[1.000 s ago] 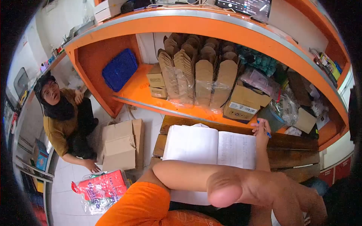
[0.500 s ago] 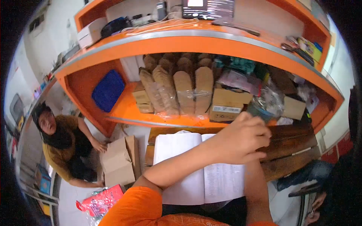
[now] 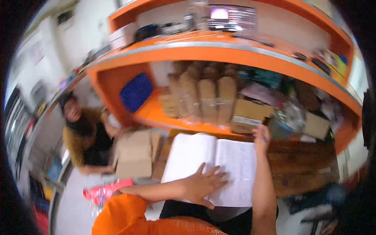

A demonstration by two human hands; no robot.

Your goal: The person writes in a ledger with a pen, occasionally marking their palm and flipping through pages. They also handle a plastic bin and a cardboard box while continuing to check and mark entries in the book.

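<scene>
A thick open book (image 3: 188,154) with printed or written lines lies across a wooden bench in front of me. My left hand (image 3: 205,184) rests flat over the lower part of its pages near the centre fold, fingers spread. At the book's upper right edge, my right hand (image 3: 261,139) is raised with its fingers closed around a slim blue pen (image 3: 264,138), mostly hidden and blurred.
Orange shelving (image 3: 156,56) stands ahead, holding brown wrapped bundles (image 3: 207,98), a cardboard box (image 3: 250,113) and plastic bags. A monitor (image 3: 231,18) is on top. At left, a person (image 3: 88,133) crouches by a carton (image 3: 135,154). A red packet (image 3: 107,192) lies nearby.
My left arm, which crossed over to my right hand, has swung back left and the hand now lies on the pages. My right hand has come into view. The whole view has shifted.
</scene>
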